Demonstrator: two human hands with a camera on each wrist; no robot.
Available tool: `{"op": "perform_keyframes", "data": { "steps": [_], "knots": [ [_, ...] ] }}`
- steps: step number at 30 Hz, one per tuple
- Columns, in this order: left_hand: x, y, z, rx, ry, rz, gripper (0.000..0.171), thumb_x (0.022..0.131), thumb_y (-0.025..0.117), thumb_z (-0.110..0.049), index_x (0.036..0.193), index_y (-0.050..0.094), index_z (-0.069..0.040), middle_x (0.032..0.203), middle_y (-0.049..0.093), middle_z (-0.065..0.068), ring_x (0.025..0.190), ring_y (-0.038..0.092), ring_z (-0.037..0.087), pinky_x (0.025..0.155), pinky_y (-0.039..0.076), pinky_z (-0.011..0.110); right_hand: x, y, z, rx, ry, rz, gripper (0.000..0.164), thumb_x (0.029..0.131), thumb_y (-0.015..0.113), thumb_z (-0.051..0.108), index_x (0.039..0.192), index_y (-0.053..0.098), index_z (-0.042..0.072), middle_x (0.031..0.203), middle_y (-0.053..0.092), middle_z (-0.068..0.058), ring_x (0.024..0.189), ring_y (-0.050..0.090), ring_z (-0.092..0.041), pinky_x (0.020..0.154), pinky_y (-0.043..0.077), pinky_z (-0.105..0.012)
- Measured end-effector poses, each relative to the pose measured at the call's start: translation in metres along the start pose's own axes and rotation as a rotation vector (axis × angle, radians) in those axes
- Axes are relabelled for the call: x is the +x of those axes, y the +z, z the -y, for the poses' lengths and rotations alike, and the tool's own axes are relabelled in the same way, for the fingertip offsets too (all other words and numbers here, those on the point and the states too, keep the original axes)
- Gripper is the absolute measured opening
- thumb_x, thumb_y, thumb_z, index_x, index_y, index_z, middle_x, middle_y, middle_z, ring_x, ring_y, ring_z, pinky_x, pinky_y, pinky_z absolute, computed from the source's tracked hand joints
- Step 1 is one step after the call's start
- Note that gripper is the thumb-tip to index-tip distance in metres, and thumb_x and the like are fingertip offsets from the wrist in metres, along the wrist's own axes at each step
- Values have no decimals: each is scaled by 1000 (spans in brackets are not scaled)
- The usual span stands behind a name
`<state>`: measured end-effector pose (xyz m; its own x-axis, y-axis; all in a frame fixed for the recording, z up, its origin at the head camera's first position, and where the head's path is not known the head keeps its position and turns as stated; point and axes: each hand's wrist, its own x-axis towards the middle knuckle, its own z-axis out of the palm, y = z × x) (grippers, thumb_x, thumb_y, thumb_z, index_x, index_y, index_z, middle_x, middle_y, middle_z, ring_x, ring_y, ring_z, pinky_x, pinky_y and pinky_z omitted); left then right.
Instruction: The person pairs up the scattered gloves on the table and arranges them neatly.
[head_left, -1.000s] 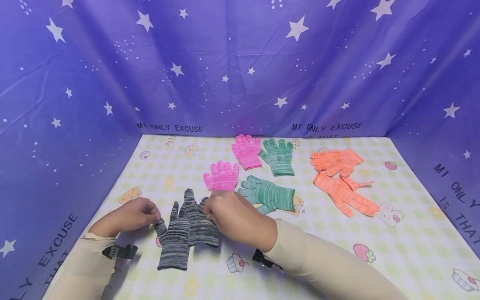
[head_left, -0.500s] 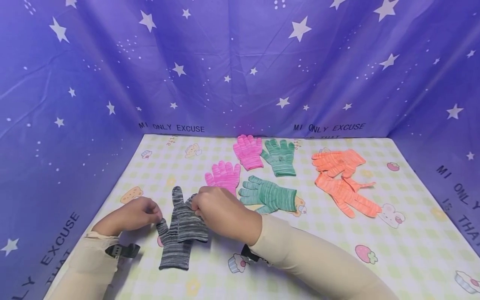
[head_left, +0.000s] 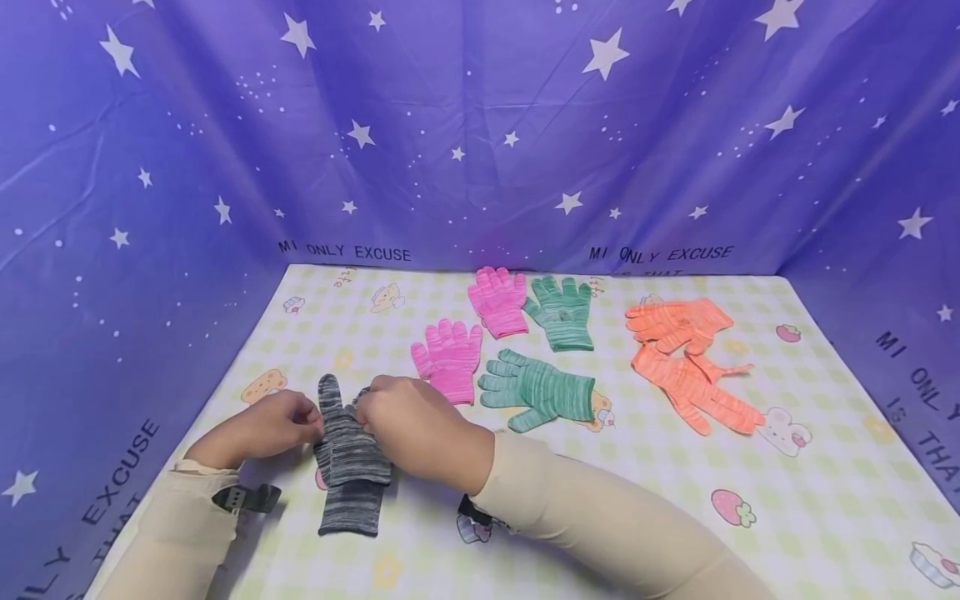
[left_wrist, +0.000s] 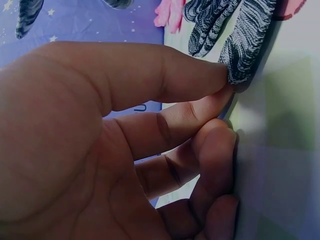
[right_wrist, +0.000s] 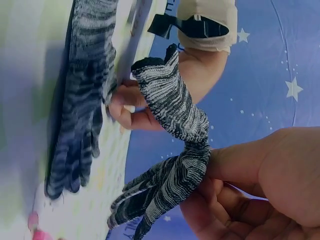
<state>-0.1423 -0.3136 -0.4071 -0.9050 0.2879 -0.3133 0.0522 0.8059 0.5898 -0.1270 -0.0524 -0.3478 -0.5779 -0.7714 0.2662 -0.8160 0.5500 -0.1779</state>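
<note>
Black-and-grey knit gloves, 2: we list the lower glove [head_left: 351, 510] flat on the surface [head_left: 825, 517], 1 digit's tip pinched in the left grip [head_left: 273, 427], and the upper glove [head_left: 358, 457] just above it, pinched at its side by the right grip [head_left: 423, 433]. We judge both light, soft, limp and hardly slippery, best held by a digit or edge. Farther off we count 2 pink gloves [head_left: 447, 362], 2 green gloves [head_left: 536, 387], 2 orange gloves [head_left: 678, 323].

"MI ONLY EXCUSE" on purple curtain [head_left: 480, 192]
</note>
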Motion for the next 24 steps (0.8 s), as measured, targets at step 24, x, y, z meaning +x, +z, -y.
{"op": "perform_keyframes", "data": {
  "steps": [24],
  "knots": [
    [1,1,0,-9,-16,2,12,87,66,-8,76,67,-11,66,54,-4,58,48,14,54,39,29,-2,57,14,-48,-12,82,35,85,72,6,62,53,25,64,50,14,67,53,-4,53,40,-22]
  ]
}}
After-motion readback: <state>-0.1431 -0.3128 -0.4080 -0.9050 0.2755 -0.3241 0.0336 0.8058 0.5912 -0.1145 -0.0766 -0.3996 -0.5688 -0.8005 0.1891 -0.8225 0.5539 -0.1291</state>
